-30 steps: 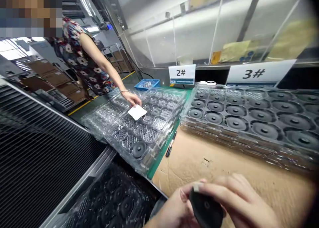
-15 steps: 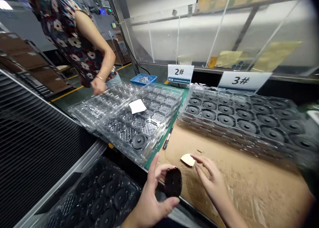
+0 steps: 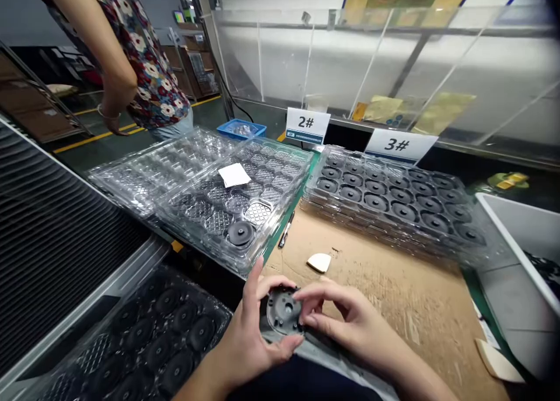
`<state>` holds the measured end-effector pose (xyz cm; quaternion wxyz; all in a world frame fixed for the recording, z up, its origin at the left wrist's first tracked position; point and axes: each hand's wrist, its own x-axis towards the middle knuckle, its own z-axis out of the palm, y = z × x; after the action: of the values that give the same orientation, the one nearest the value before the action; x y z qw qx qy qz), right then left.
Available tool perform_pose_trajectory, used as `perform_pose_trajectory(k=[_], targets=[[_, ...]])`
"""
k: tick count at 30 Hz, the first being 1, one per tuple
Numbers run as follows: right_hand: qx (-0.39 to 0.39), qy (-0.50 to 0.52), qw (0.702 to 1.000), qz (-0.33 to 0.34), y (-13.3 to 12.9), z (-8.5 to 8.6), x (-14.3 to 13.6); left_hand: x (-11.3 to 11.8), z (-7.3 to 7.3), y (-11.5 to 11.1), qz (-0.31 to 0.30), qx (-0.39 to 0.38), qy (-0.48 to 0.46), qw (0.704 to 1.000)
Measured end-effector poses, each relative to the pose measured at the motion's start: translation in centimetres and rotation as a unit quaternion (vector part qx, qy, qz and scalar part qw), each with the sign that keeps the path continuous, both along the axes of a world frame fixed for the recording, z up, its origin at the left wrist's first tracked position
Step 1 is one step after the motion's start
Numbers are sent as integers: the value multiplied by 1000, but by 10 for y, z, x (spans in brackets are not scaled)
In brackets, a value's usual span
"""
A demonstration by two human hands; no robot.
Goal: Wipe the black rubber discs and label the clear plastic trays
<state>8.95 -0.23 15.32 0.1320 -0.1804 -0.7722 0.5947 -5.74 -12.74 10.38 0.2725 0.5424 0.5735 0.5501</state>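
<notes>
Disc (image 3: 284,310), black and round, pinched by left hand (image 3: 254,342) from the left, right hand (image 3: 345,322) fingertips on its right rim, held over the cardboard mat (image 3: 394,296) edge. Grip is light; a slip could drop it off the bench. Signs beyond the mat read "2#" (image 3: 307,122), "3#" (image 3: 397,145).

white sign card (image 3: 307,122): "2#" | white sign card (image 3: 401,145): "3#" | small print: unreadable

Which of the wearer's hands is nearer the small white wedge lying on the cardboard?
Right. The right hand sits just below the white wedge, fingertips on the black disc. The left hand grips that disc farther down and to the left.
</notes>
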Motion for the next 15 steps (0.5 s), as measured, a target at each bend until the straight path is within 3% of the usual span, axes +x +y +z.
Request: perform_pose_trajectory(k=[4,7,9,12,15], targets=[[-135,-29,989,51,4,7,-12,-7,7,-5,-61,-54,-77,994],[-266,-39,959,89,6,4,-19,-13,10,-4,-114,-90,-121,982],[-313,-41,944,100,6,0,-21,-16,10,-2,-127,-107,-128,978],[-341,-47,936,69,6,-5,-23,-19,7,1,-116,-114,-126,979],[-329,-45,943,-13,4,-12,-19,-21,2,7,-88,-104,-99,986]])
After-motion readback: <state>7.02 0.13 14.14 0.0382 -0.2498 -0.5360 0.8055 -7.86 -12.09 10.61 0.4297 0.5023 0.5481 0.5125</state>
